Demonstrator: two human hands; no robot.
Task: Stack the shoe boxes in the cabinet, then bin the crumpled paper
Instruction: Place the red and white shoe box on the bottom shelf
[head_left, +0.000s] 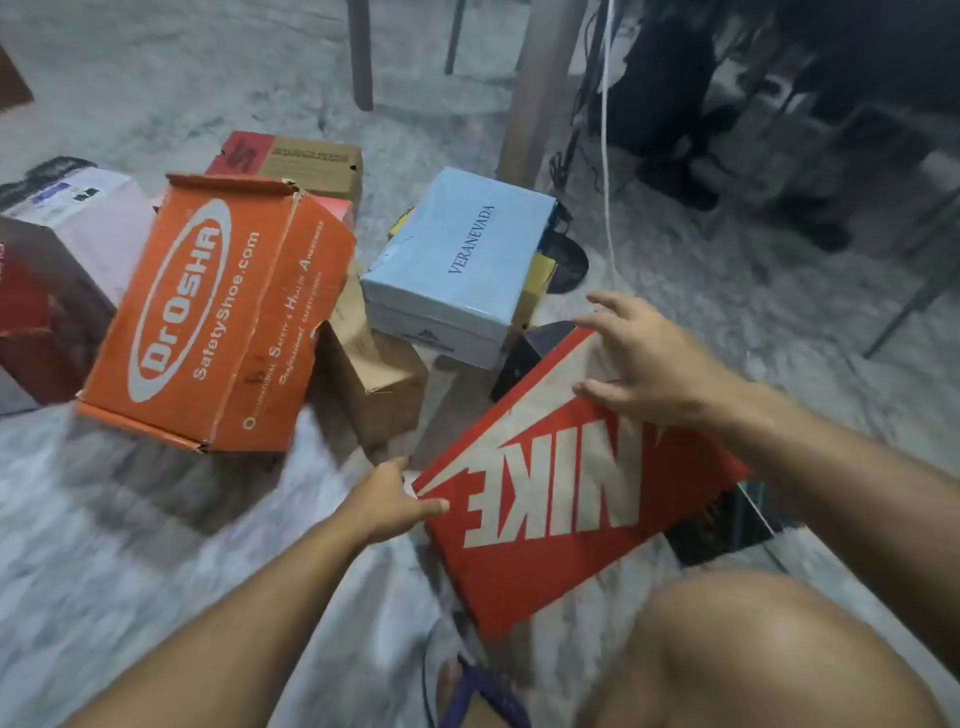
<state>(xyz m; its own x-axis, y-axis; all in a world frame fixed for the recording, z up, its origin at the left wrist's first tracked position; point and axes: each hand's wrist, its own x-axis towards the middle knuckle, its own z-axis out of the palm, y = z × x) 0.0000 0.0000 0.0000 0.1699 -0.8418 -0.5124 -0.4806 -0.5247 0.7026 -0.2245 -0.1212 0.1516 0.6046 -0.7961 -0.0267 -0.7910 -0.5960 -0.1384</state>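
Observation:
A red Nike shoe box (550, 525) lies tilted in front of my knee. My left hand (389, 501) grips its near left corner. My right hand (644, 364) rests on its far right corner with fingers spread. Beyond it sit an orange Dr Osha box (218, 317), a light blue Veranevada box (462, 254), a plain brown box (379, 374), a brown and red box (301, 161), a white box (88, 218) and a dark red box (36, 322). No cabinet or crumpled paper shows.
The boxes lie scattered on a grey speckled floor (130, 519). Table and chair legs (361, 52) stand at the back. A white cable (605, 130) and black cables hang at the back right. My bare knee (769, 649) fills the bottom right.

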